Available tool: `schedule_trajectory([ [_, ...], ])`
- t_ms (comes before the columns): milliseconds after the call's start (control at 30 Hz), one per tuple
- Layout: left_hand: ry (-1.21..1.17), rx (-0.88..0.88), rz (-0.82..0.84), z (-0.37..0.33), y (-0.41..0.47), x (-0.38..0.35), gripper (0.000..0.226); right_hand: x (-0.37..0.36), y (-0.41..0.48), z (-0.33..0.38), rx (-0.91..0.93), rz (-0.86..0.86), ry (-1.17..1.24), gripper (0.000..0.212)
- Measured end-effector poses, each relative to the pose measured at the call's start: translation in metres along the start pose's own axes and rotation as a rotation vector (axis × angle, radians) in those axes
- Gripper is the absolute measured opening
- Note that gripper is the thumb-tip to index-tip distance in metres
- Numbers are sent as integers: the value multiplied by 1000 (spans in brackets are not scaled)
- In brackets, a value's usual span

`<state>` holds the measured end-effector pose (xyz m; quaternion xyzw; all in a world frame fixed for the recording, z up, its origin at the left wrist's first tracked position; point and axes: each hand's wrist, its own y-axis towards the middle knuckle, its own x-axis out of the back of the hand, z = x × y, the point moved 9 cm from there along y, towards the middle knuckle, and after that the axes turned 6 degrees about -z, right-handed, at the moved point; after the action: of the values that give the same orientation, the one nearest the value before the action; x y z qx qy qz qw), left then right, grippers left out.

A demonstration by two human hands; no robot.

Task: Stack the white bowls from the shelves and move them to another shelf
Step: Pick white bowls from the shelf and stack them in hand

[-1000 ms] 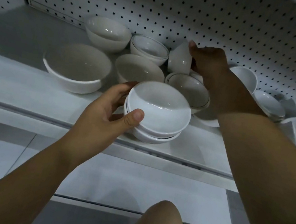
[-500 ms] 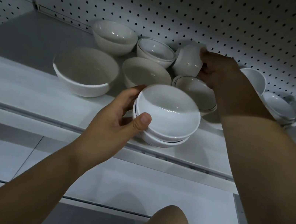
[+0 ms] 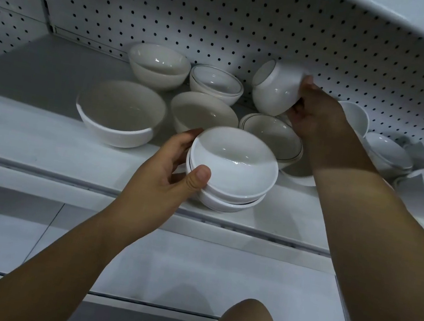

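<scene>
1. Head view: the stack of bowls (image 3: 231,169) sits against the left hand (image 3: 166,178) over the shelf (image 3: 42,139), with the thumb curled on its rim and the fingers behind.
2. A tilted bowl (image 3: 274,89) lies just left of the right hand (image 3: 315,113), whose fingers grip its rim.

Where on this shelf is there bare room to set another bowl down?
The shelf is bare at its left end, between the side wall and the big bowl, and along the front edge before that bowl. The lower shelf shows bare too. From the middle rightward, bowls crowd close together.
</scene>
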<state>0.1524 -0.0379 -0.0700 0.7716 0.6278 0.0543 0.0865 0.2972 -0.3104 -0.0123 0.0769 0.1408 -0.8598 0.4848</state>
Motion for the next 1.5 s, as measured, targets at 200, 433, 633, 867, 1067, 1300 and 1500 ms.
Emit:
schedule_trajectory([
  [200, -21, -27, -7, -3, 1, -3, 51, 12, -23, 10, 27, 0, 142, 27],
  [433, -41, -62, -5, 1, 1, -2, 68, 32, -89, 29, 173, 33, 106, 19],
  [633, -106, -69, -51, -1, 0, -1, 65, 37, -156, 40, 392, 95, -2, 16],
  [867, -145, -80, -78, -2, 1, -2, 61, 37, -199, 47, 643, 114, -324, 21],
  [1067, -166, -74, -91, -1, 2, -1, 56, 22, -225, 47, 856, 221, -505, 18],
  [1300, -145, -46, -119, 4, 4, 2, 51, 10, -239, 29, 1053, 315, -731, 12],
  [1500, -139, -59, -125, 4, 4, 1, 45, 2, -253, 18, 1362, 371, -871, 11],
])
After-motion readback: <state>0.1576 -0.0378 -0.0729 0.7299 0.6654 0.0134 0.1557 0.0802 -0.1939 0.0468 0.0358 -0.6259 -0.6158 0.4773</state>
